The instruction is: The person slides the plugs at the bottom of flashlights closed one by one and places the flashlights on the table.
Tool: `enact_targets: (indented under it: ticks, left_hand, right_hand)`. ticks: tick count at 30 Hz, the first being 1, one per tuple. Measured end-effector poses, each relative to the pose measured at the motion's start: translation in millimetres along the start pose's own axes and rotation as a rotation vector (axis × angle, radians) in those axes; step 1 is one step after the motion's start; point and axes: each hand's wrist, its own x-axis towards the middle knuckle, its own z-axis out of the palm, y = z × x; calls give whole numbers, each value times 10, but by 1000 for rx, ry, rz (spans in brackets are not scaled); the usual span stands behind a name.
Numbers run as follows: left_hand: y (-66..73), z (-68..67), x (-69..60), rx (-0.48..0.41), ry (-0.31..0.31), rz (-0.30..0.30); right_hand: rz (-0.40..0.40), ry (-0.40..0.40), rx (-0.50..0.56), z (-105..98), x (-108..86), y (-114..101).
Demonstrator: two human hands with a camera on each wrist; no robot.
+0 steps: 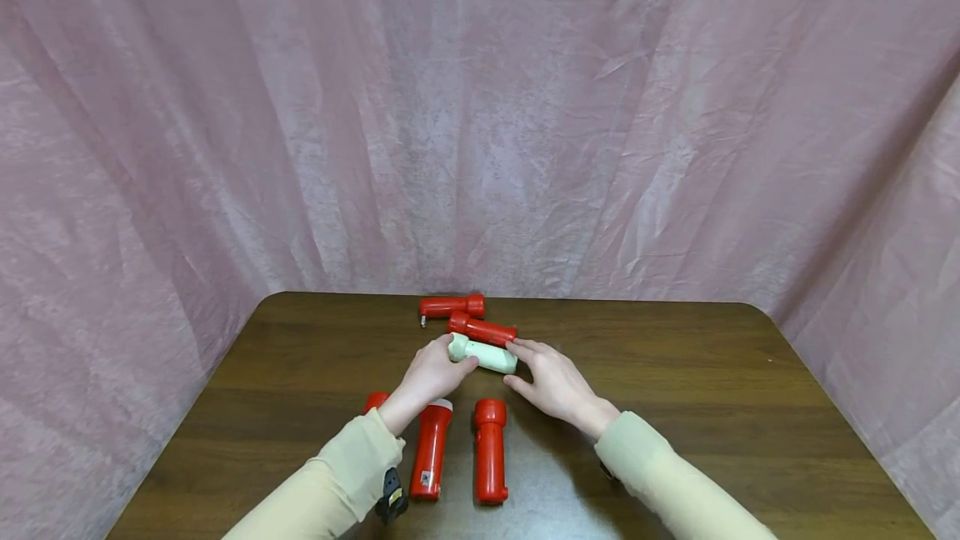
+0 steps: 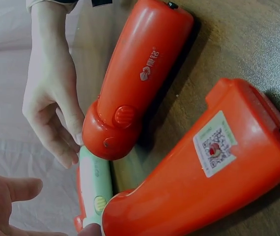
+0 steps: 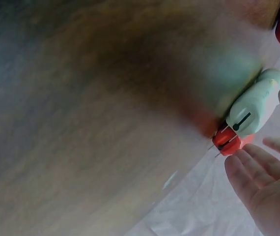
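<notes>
A pale green flashlight lies on the table between the two hands. The left hand is at its lamp end, thumb near the front side; in the left wrist view a finger of this hand stands straight, apart from the flashlight. By the tail end is the right hand, its fingers extended; the right wrist view shows that palm holding nothing. Just behind lies a red flashlight, and another red flashlight with a small metal prong sticking out lies farther back.
Nearer the person, a red flashlight and a white-rimmed red flashlight lie lengthwise. Part of another red flashlight shows behind the left forearm. The brown wooden table ends at a pink curtain.
</notes>
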Motion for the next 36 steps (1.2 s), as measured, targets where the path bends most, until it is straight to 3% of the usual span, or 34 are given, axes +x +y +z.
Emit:
enact_targets:
  ticks: [22, 27, 32, 36]
  left_hand:
    - [-28, 82, 64, 31, 14, -29]
    - [1, 116, 69, 62, 34, 9]
    - [93, 154, 95, 133, 4, 14]
    - [178, 183, 96, 293, 4, 57]
  right_hand:
    - [41, 3, -1, 64, 2, -7]
    - [61, 17, -2, 32, -24, 25]
    - [72, 35, -10, 0, -59, 60]
    - [76, 41, -11, -9, -84, 77]
